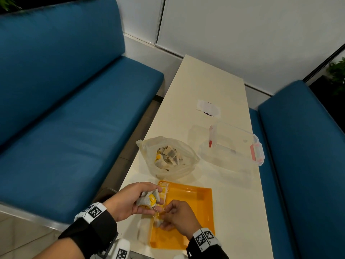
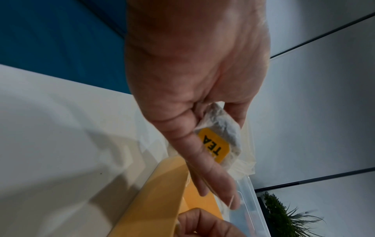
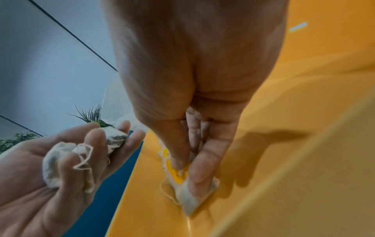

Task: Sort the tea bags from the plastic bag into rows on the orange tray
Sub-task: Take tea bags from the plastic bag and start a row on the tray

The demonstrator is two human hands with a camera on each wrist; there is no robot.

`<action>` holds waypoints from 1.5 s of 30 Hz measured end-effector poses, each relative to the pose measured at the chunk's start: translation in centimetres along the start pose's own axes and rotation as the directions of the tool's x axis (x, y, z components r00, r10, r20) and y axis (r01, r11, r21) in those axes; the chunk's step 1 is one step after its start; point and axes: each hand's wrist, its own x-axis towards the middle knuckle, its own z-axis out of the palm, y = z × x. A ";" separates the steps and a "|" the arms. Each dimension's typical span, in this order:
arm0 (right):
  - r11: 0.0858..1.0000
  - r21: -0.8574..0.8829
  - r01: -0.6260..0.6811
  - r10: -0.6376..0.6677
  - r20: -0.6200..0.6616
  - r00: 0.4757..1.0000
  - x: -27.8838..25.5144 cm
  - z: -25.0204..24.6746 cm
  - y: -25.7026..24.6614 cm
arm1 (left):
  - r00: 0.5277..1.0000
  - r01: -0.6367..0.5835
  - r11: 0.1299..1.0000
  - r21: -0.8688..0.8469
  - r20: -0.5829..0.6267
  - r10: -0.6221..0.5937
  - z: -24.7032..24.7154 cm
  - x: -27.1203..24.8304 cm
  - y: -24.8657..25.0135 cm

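The orange tray point(image 1: 201, 206) lies at the near end of the cream table. My left hand point(image 1: 138, 199) hovers at its left rim and grips a bunch of tea bags point(image 1: 148, 199) with yellow tags point(image 2: 214, 145); the same tea bags point(image 3: 61, 162) show in the right wrist view. My right hand point(image 1: 173, 214) pinches one tea bag point(image 3: 192, 190) by thumb and fingers against the tray floor point(image 3: 284, 144). A row of tea bags point(image 1: 164, 189) lines the tray's far left edge. The plastic bag point(image 1: 168, 157) with several more tea bags sits open beyond the tray.
A clear lidded box point(image 1: 231, 144) with red clips stands right of the plastic bag. A white paper scrap point(image 1: 208, 108) lies farther back. Blue bench seats point(image 1: 74, 118) flank the table on both sides.
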 end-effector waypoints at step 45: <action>0.886 -0.229 0.403 -0.438 -0.128 0.890 -3.9 -0.1 -6.0 | 0.998 0.052 0.998 -0.021 0.021 -0.052 1.2 0.1 0.0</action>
